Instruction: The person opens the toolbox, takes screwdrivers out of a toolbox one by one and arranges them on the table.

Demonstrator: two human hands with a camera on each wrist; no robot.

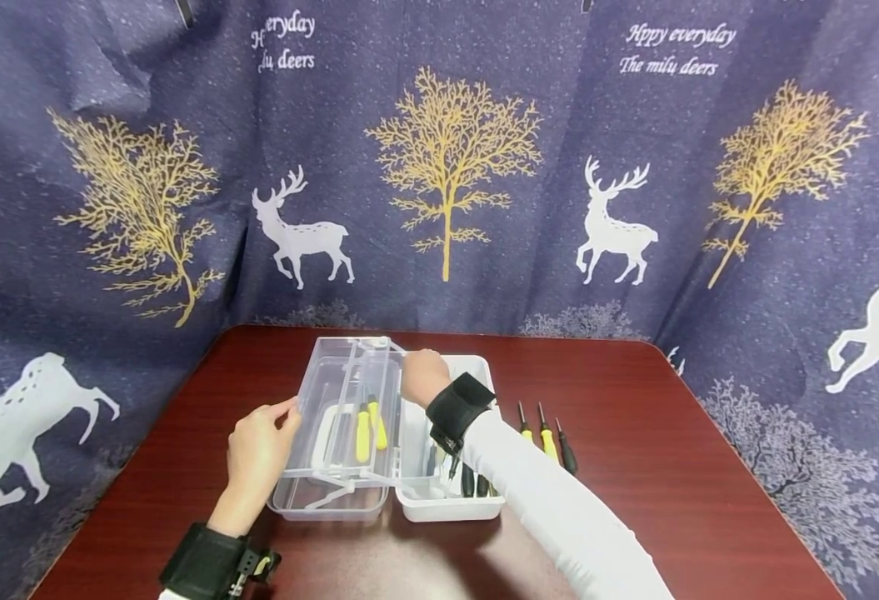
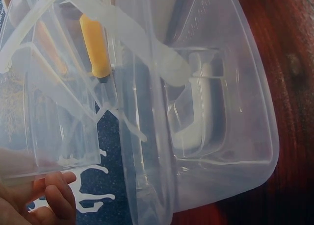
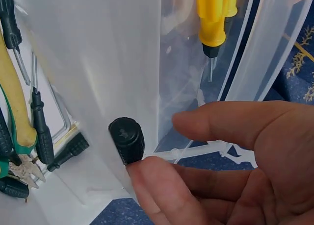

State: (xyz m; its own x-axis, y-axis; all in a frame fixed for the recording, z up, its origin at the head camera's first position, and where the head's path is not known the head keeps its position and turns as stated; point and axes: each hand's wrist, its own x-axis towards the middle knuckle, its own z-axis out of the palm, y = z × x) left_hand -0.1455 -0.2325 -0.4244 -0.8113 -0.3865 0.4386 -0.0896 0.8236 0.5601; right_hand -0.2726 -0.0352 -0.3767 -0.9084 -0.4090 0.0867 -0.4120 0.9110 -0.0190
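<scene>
My left hand [image 1: 259, 442] pinches the left edge of a clear plastic tray [image 1: 306, 433] on folding arms. Two yellow-handled screwdrivers [image 1: 364, 435] lie in that tray, and one yellow handle [image 2: 94, 46] shows in the left wrist view. Beneath it lies the open clear lid [image 2: 250, 122] with its white handle [image 2: 203, 102]. At the far part of the white toolbox base [image 1: 446, 510] is my right hand [image 1: 422, 377]. In the right wrist view its curled fingers [image 3: 162, 186] hold a black-handled tool [image 3: 126, 137], its shaft hidden, with the thumb apart from it.
Inside the white base are several black-handled screwdrivers [image 3: 41, 127] and yellow-and-green pliers [image 3: 19, 102]. Right of the box, two yellow screwdrivers [image 1: 547, 442] and a black one [image 1: 566, 454] lie on the red-brown table [image 1: 649, 500]. A patterned curtain [image 1: 521, 300] hangs behind.
</scene>
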